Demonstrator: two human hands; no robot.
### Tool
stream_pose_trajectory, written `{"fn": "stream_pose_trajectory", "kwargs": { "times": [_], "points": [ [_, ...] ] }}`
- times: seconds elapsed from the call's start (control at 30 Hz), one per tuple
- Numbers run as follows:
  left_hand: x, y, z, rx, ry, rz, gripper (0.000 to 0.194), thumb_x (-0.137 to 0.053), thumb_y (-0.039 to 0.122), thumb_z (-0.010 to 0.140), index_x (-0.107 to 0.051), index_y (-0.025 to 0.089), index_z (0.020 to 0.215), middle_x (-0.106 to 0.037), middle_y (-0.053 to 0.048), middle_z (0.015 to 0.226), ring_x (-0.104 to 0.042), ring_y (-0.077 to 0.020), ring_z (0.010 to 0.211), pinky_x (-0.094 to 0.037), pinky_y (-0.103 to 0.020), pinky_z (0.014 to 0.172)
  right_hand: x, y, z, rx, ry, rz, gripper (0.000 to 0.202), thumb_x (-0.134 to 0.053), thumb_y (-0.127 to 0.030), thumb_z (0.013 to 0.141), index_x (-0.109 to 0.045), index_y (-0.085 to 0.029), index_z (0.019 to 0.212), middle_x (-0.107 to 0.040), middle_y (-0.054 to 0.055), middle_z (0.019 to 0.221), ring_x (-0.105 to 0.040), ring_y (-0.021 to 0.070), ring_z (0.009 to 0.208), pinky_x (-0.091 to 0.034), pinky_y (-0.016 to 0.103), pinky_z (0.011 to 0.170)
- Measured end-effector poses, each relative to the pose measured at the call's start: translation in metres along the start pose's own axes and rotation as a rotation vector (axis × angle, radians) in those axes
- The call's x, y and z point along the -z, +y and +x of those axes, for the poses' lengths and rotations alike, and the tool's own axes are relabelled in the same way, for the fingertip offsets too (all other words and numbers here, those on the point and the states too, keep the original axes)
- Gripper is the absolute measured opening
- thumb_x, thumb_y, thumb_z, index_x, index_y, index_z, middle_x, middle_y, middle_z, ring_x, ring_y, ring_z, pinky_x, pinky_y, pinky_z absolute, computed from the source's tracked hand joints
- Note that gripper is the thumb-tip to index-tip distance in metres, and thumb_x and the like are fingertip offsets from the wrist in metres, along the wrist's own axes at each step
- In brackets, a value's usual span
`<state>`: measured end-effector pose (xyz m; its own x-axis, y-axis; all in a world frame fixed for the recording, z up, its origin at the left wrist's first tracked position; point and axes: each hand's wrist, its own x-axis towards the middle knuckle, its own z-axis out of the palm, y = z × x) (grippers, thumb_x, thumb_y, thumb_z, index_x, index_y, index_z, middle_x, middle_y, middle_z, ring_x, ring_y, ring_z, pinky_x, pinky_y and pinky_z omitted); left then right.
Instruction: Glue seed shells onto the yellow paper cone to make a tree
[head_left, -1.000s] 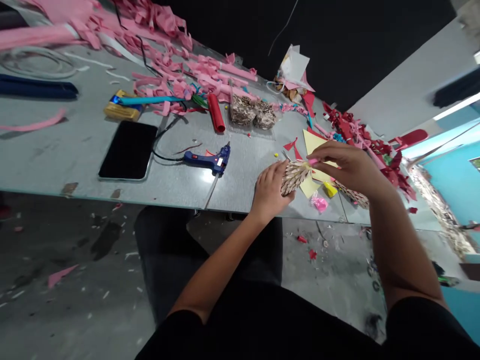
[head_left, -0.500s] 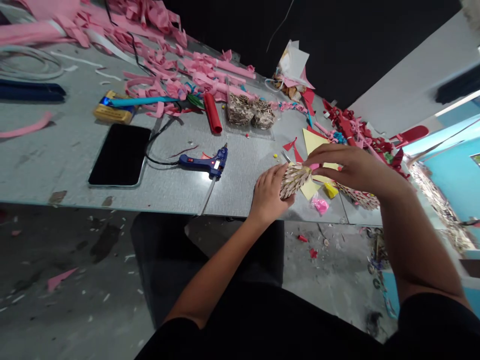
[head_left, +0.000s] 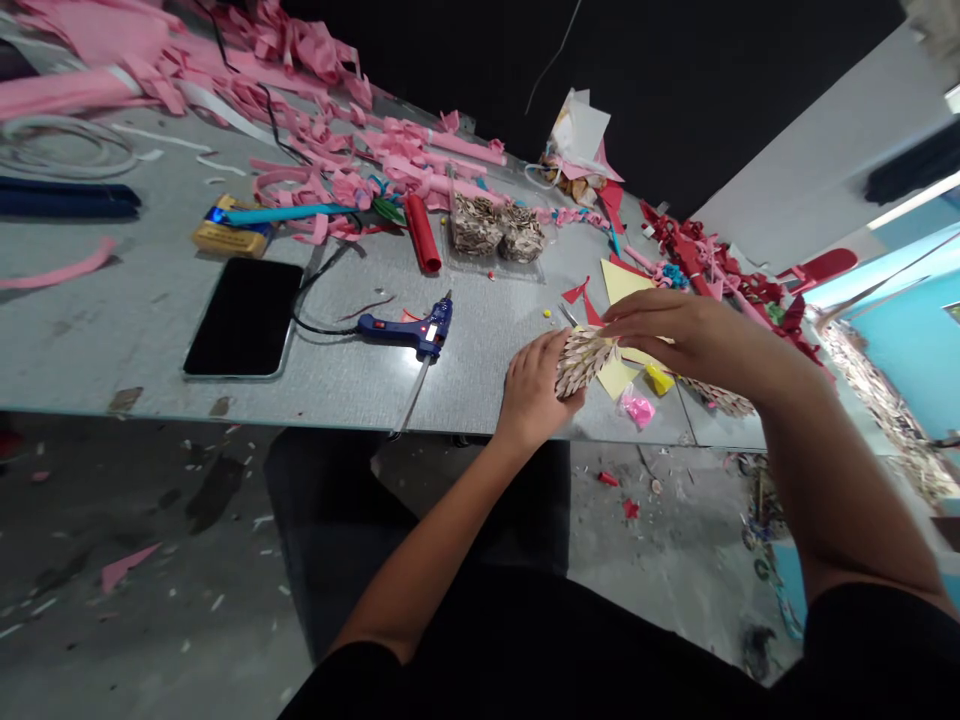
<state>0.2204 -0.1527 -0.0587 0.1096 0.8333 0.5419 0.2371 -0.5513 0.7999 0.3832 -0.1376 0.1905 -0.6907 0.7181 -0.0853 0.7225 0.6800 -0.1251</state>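
Note:
My left hand (head_left: 534,385) is wrapped around a craft piece (head_left: 582,362) covered in pale, overlapping, scale-like flakes, held just above the table's front part. The fingers of my right hand (head_left: 675,325) come together at the right end of this piece. What lies between those fingertips is hidden. Beneath and behind the hands are pale yellow paper sheets (head_left: 626,283) and red paper scraps (head_left: 576,292). A small yellow packet (head_left: 660,378) and a pink packet (head_left: 637,408) sit below my right hand. Another flake-covered piece (head_left: 718,398) is partly hidden by my right wrist.
A blue glue gun (head_left: 405,328) with its cable lies left of my hands, near a phone (head_left: 244,318). Behind stand a clear tray with brown flakes (head_left: 478,228) and a red roll (head_left: 423,235). Pink strips (head_left: 322,130) pile along the back; red ones (head_left: 690,255) lie right.
My right fingers have shifted slightly over the piece's end, and the pink bit seen between them before is now covered. My left hand keeps its hold. The view has moved slightly.

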Motion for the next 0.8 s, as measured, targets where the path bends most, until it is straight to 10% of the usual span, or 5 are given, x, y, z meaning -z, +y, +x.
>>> {"fn": "stream_pose_trajectory", "kwargs": {
  "times": [0.43, 0.8],
  "points": [
    [0.000, 0.001, 0.001, 0.016, 0.009, 0.008, 0.093, -0.092, 0.018, 0.088, -0.045, 0.026, 0.168, -0.063, -0.017, 0.167, -0.061, -0.0377, 0.156, -0.049, -0.059, 0.136, 0.002, 0.003, 0.003, 0.103, -0.123, -0.223, 0.039, -0.047, -0.016, 0.119, -0.081, -0.019, 0.138, -0.082, 0.020, 0.139, -0.084, 0.0332, 0.120, -0.071, 0.050, 0.100],
    [0.002, 0.001, 0.001, 0.009, 0.007, -0.005, 0.097, -0.094, 0.018, 0.089, -0.042, 0.029, 0.169, -0.062, -0.017, 0.169, -0.061, -0.0378, 0.159, -0.049, -0.061, 0.136, 0.011, 0.001, 0.009, 0.060, -0.160, -0.139, 0.040, -0.048, -0.032, 0.122, -0.079, -0.020, 0.144, -0.077, 0.020, 0.154, -0.081, 0.0347, 0.131, -0.067, 0.055, 0.112]
  ]
}}
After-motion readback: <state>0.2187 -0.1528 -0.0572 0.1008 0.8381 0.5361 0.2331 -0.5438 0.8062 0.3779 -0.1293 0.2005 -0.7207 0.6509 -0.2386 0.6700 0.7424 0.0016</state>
